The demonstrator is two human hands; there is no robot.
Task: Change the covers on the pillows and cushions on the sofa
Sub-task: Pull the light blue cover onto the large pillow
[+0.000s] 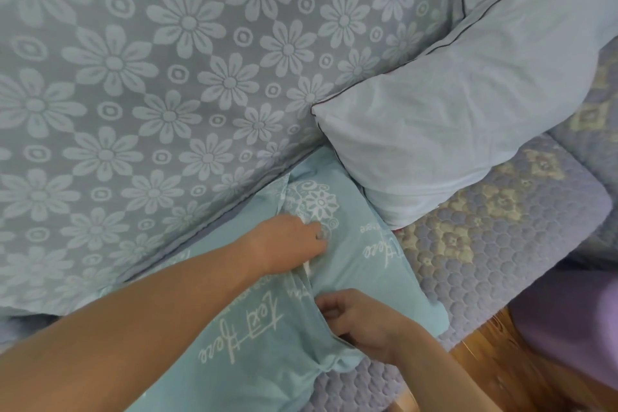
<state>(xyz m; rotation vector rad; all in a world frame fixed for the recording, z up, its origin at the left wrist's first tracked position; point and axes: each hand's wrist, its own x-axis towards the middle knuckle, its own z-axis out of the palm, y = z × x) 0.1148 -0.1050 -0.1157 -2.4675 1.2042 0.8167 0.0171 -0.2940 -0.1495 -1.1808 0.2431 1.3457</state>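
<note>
The left hand (291, 237) reaches in from the lower left of the frame, arm stretched, fingers bent and pressed down on the teal cover (344, 244); whether it pinches the cloth, I cannot tell. The right hand (361, 324), at the lower centre, pinches a fold of the same cover between thumb and fingers. The cover lies on the sofa seat (485, 244), its long axis from lower left to upper centre. It is thin cotton with white flowers and script. A plain pale pillow (451, 117) leans at the right on the flowered throw (150, 77). The seat is quilted.
</note>
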